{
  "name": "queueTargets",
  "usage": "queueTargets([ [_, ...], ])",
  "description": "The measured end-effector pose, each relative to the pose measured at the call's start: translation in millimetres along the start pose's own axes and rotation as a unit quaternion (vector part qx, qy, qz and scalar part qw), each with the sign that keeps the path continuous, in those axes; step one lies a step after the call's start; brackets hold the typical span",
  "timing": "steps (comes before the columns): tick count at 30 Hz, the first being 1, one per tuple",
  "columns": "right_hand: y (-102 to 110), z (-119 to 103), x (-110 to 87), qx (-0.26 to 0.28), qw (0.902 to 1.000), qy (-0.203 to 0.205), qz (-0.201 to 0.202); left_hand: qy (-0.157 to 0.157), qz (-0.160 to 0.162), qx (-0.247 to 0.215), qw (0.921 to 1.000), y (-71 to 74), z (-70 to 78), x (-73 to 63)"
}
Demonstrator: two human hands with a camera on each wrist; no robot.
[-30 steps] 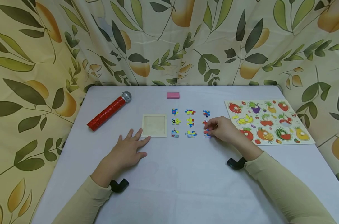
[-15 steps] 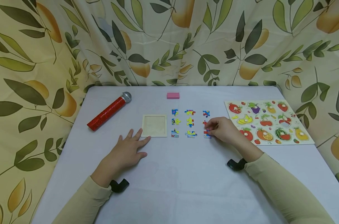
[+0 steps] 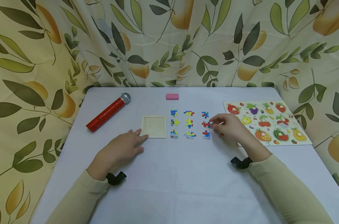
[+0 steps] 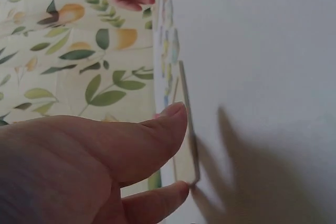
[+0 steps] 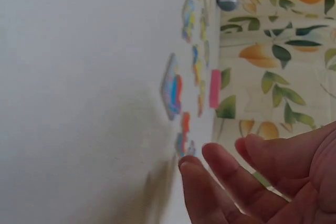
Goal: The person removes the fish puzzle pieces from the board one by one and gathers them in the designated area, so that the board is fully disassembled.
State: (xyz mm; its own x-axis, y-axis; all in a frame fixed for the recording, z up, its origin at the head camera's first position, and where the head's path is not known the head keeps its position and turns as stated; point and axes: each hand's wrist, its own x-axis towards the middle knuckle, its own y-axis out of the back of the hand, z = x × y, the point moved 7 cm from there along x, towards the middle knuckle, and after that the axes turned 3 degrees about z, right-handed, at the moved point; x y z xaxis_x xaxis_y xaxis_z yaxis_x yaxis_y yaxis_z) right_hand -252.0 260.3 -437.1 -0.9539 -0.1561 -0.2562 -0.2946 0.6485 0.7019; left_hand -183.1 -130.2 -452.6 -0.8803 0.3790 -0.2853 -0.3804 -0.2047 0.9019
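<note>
In the head view, my left hand lies at the lower left corner of a small square wooden puzzle tray, its fingers spread and fingertips right at the rim. The left wrist view shows the thumb and a finger beside the tray's edge. Several colourful jigsaw pieces lie apart in rows to the tray's right. My right hand hovers beside the right column, fingers loosely bent. Its fingertips are right by the red and blue middle piece; below that lies another red and blue piece. Nothing shows between the right fingers.
A red glittery microphone with a silver head lies at the left. A pink block sits near the back edge. On the right, a fruit picture board is partly covered by the right hand. A leaf-patterned curtain hangs behind the white table.
My right hand has shifted right and slightly up, uncovering the middle and lower pieces of the right column. The left hand has drawn slightly left, its fingers less spread.
</note>
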Motion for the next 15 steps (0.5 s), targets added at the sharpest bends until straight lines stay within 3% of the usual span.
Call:
queueTargets([
  [6, 15, -12, 0.0, -0.037, 0.9981, 0.023, 0.043, 0.018, 0.078, 0.046, 0.9957, 20.4, -4.3, 1.8],
  [15, 30, -40, -7.0, -0.108, 0.9861, 0.039, 0.12, 0.058, 0.175, 0.052, 0.9816, 56.1, -4.6, 7.6],
])
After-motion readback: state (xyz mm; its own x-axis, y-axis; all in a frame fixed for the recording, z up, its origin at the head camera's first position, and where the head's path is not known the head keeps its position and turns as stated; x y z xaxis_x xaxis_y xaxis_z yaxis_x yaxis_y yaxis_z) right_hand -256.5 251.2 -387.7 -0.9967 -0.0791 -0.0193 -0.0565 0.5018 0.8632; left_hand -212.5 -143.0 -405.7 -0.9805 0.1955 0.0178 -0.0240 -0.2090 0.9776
